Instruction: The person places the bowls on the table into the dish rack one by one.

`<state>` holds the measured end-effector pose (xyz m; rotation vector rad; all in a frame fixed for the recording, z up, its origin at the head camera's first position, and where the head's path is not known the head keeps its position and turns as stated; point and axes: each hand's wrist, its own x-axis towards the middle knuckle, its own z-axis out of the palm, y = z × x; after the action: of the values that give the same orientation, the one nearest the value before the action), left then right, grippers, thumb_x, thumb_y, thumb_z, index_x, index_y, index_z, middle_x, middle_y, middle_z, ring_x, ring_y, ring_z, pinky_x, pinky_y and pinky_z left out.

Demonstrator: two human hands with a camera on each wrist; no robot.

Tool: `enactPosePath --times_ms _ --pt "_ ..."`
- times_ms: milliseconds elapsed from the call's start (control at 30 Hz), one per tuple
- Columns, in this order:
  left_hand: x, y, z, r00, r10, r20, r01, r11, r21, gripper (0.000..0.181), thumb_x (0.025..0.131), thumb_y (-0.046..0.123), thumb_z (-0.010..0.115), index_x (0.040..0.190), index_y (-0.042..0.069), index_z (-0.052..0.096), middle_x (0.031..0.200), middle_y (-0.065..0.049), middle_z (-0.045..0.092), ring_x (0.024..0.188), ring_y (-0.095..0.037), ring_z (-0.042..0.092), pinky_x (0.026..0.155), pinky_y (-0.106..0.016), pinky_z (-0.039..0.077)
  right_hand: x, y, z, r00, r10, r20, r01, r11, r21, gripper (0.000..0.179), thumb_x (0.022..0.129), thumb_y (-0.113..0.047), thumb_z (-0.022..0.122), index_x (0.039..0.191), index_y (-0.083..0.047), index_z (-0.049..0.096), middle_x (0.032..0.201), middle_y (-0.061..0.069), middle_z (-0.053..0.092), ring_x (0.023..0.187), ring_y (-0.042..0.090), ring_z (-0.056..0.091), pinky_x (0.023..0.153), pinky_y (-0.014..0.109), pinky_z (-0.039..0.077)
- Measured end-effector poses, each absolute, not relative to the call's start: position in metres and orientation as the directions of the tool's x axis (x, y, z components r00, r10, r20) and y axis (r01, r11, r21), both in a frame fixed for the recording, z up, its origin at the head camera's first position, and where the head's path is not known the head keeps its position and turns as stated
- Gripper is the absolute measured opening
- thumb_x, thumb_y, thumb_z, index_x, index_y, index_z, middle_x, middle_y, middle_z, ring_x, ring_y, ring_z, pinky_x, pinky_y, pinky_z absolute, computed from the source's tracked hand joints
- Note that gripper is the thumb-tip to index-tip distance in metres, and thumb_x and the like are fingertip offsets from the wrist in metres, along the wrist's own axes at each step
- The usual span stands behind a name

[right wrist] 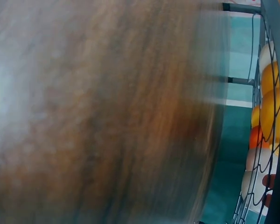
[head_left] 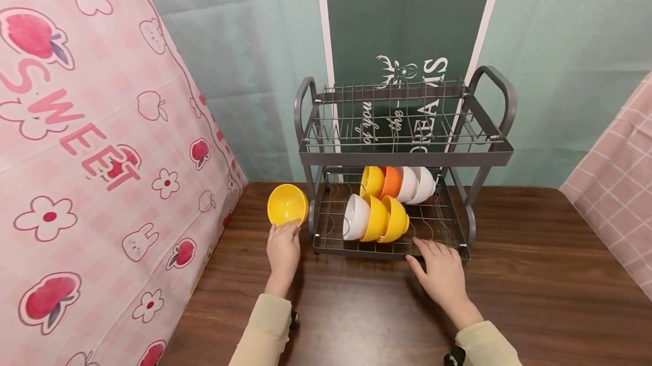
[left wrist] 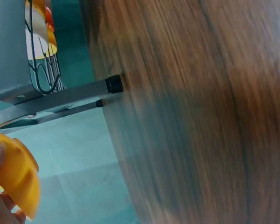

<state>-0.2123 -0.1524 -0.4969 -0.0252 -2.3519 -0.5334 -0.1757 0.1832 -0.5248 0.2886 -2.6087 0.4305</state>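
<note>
My left hand point(head_left: 283, 248) holds a yellow bowl point(head_left: 286, 203) by its near rim, left of the rack. The left wrist view shows the thumb against the outside of the same bowl point(left wrist: 21, 175). My right hand point(head_left: 442, 271) is at the front right of the lower shelf, its fingertips over the front bar and its thumb spread apart. On that shelf, bowls stand on edge in two rows. The front row has a white bowl point(head_left: 355, 218) and two yellow bowls point(head_left: 376, 219); the back row has a yellow, an orange bowl point(head_left: 391, 183) and two white ones.
The dark grey two-tier dish rack point(head_left: 407, 159) stands at the back of the wooden table point(head_left: 351, 309). Its upper tier is a bare wire grid with raised side handles. A pink printed curtain point(head_left: 127, 173) hangs on the left, a green one point(head_left: 244, 60) behind.
</note>
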Motion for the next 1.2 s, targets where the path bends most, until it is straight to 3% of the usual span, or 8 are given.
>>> enactPosePath --times_ms 300,767,833,933,1033,1200 --pt "-0.204 -0.145 -0.49 -0.694 -0.146 0.705 0.217 0.891 0.398 0.018 0.079 0.008 0.068 0.097 0.01 0.072 0.093 -0.006 0.073 0.09 -0.024 0.067 0.099 -0.05 0.041 -0.172 0.184 -0.511 -0.866 -0.048 0.498 -0.314 0.827 -0.467 0.046 0.09 -0.029 0.058 0.127 -0.004 0.051 0.12 0.019 0.059 0.111 0.037 0.051 0.092 0.054 0.033" --pt "-0.185 -0.121 -0.471 -0.642 -0.185 0.744 0.342 0.799 0.494 0.02 0.077 0.004 0.069 0.097 0.004 0.072 0.097 -0.009 0.072 0.093 -0.025 0.067 0.1 -0.052 0.039 -0.172 0.167 -0.475 -0.8 -0.041 0.599 -0.453 0.695 -0.559 0.044 0.087 -0.017 0.061 0.128 -0.006 0.051 0.125 0.017 0.056 0.115 0.034 0.049 0.096 0.05 0.033" --pt "-0.182 -0.115 -0.468 -0.638 -0.174 0.75 0.362 0.792 0.491 0.02 0.077 0.005 0.069 0.097 0.004 0.072 0.097 -0.008 0.072 0.093 -0.024 0.066 0.1 -0.052 0.039 -0.171 0.164 -0.471 -0.788 -0.055 0.613 -0.481 0.677 -0.558 0.044 0.086 -0.015 0.062 0.128 -0.006 0.051 0.126 0.016 0.056 0.116 0.033 0.049 0.099 0.045 0.033" --pt "-0.18 -0.107 -0.466 -0.631 -0.154 0.76 0.39 0.784 0.483 0.02 0.076 0.005 0.069 0.096 0.005 0.072 0.097 -0.007 0.072 0.093 -0.023 0.066 0.099 -0.051 0.039 -0.17 0.158 -0.466 -0.769 -0.085 0.634 -0.528 0.643 -0.555 0.046 0.085 -0.01 0.062 0.129 -0.005 0.05 0.127 0.016 0.055 0.117 0.032 0.047 0.105 0.026 0.031" --pt "-0.178 -0.098 -0.465 -0.625 -0.13 0.77 0.416 0.779 0.469 0.019 0.076 0.007 0.07 0.095 0.006 0.073 0.097 -0.005 0.072 0.093 -0.021 0.066 0.099 -0.051 0.039 -0.168 0.152 -0.461 -0.753 -0.112 0.648 -0.573 0.595 -0.563 0.048 0.084 -0.007 0.062 0.13 -0.003 0.049 0.128 0.017 0.054 0.118 0.031 0.046 0.105 0.007 0.022" --pt "-0.176 -0.084 -0.463 -0.608 -0.069 0.791 0.478 0.764 0.434 0.02 0.075 0.009 0.07 0.095 0.009 0.073 0.098 -0.001 0.072 0.095 -0.018 0.066 0.1 -0.049 0.04 -0.167 0.143 -0.455 -0.721 -0.157 0.675 -0.648 0.498 -0.577 0.052 0.081 -0.003 0.063 0.131 -0.001 0.048 0.132 0.016 0.052 0.125 0.019 0.042 0.106 0.004 0.019"
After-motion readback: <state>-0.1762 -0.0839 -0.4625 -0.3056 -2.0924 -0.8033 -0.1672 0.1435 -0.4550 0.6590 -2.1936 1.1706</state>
